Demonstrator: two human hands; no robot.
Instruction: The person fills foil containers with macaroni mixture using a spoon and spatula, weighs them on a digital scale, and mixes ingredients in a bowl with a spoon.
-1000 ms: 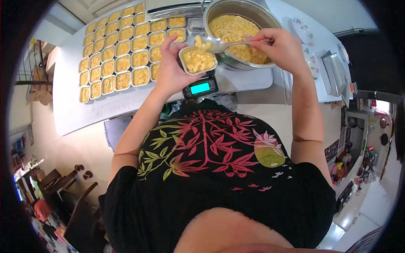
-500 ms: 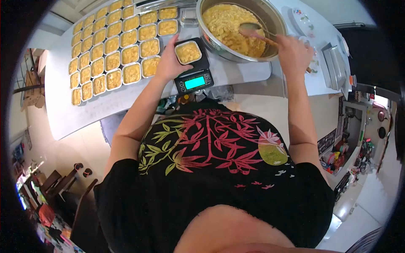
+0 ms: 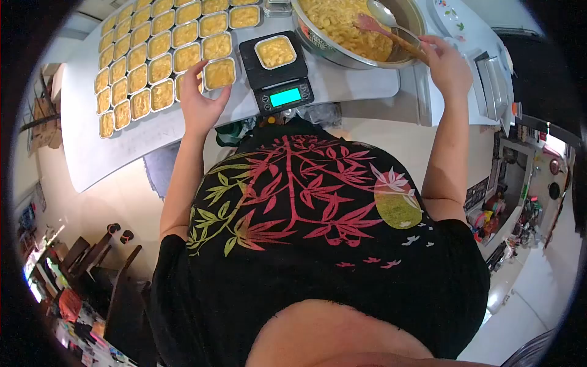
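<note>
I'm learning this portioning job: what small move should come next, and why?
Probably the left hand should close on the filled tray beside it: the hand is open at that tray's near-left corner, while the right hand is busy with the wooden-handled utensil at the pot.

We see a white table (image 3: 85,150) stretching from the left of the frame across its upper middle, with a rounded corner right of centre. At the upper left, we find filled foil trays (image 3: 159,44) standing close together in rows. Near the top centre, a black scale (image 3: 275,78) with a lit display sits by the front edge. Just right of it stands a large metal pot (image 3: 310,38). A shiny container (image 3: 277,8) rests between trays and pot, at the top edge.
</note>
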